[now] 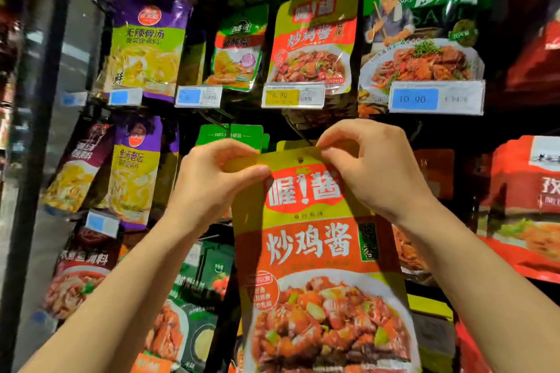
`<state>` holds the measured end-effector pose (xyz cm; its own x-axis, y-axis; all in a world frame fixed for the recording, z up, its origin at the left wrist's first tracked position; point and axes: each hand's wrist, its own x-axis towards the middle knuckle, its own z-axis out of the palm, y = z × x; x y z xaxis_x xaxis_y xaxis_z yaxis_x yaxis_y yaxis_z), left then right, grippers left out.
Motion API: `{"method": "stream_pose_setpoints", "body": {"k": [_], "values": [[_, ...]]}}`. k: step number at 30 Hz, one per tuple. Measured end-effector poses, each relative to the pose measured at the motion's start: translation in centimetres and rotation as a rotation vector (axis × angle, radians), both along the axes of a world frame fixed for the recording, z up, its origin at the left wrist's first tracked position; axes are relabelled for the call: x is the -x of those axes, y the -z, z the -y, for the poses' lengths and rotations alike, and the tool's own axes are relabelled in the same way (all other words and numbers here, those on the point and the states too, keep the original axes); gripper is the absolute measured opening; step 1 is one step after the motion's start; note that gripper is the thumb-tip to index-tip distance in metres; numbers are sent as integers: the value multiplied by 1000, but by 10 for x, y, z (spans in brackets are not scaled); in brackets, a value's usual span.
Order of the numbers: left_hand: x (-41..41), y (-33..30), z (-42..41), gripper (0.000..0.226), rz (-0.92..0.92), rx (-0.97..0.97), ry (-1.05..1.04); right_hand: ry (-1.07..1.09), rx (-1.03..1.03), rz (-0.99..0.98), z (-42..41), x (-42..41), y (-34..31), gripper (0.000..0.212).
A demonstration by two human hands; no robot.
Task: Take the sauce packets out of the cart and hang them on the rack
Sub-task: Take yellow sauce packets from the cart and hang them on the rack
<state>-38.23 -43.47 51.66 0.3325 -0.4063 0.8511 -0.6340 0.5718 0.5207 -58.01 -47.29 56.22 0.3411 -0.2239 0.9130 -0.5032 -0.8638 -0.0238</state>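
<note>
A yellow and orange sauce packet (318, 251) with a chicken dish printed on it hangs upright between both hands, in front of the rack. My left hand (212, 185) pinches its top left corner. My right hand (375, 169) pinches its top right edge. The small hang hole (301, 159) near the top edge shows between my hands. A dark metal hook (300, 130) sticks out just above the packet's top edge. An identical packet (313, 39) hangs one row up. The cart is out of view.
The rack holds many hanging packets: purple and yellow ones (145, 45) at left, a big green one (424, 24) at upper right, red bags (521, 206) at right. Price tags (292, 96) hang on the hook ends. A dark upright post (39, 130) bounds the left side.
</note>
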Motion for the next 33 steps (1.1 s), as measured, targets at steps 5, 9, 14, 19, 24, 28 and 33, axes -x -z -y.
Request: {"method": "stream_pose_setpoints", "body": {"k": [5, 9, 14, 19, 24, 28, 33], "values": [[-1, -25, 14, 13, 70, 140, -109, -176, -356, 170, 32, -6, -20, 8], [-15, -43, 45, 16, -138, 61, -80, -381, -670, 334, 54, -25, -26, 9], [-22, -54, 66, 22, -216, 120, -175, -490, -769, 520, 80, -50, -37, 17], [-23, -76, 81, 28, -168, 254, -289, -474, -690, 672, 101, -67, -51, 35], [-30, -64, 104, 28, -168, 278, -322, -362, -556, 699, 116, -80, -47, 38], [-28, -67, 110, 29, -178, 289, -310, -358, -535, 667, 117, -76, -50, 38], [-27, -67, 115, 27, -341, 317, -202, -375, -562, 640, 114, -75, -61, 36]]}}
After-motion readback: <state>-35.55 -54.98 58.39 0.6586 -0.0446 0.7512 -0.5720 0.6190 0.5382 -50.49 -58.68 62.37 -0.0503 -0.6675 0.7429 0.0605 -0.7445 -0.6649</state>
